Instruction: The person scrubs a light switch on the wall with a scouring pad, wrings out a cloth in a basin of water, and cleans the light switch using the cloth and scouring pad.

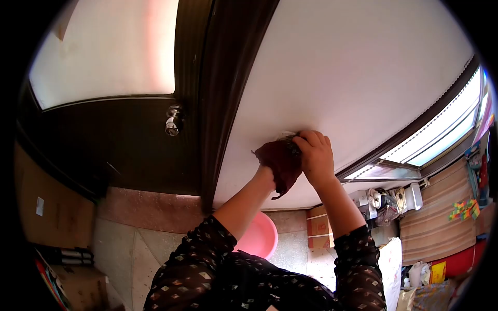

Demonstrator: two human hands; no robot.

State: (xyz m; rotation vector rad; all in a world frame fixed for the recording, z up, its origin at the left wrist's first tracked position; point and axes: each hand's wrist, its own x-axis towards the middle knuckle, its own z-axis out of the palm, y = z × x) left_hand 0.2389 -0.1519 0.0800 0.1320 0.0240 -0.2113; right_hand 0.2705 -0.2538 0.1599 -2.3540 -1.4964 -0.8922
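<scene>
A maroon cloth (278, 161) covers my left hand (267, 178), leaving only the wrist in sight; the fingers are hidden beneath it. Loose corners of the cloth hang down past the wrist. My right hand (315, 153) is closed, with its fingers curled over the right edge of the bundle. Between the hands shows a dark, patterned patch (294, 145), with something whitish just above it; I cannot make out either. Both hands are raised in front of the white wall (321, 67), close to its surface or touching it.
Left of the wall is a dark door (129, 145) with a metal knob (174, 120). A pink basin (262, 238) stands on the floor below my arms. A cardboard box (319, 228) sits near the wall. Rightward are a window (441, 129) and a striped curtain (436, 212).
</scene>
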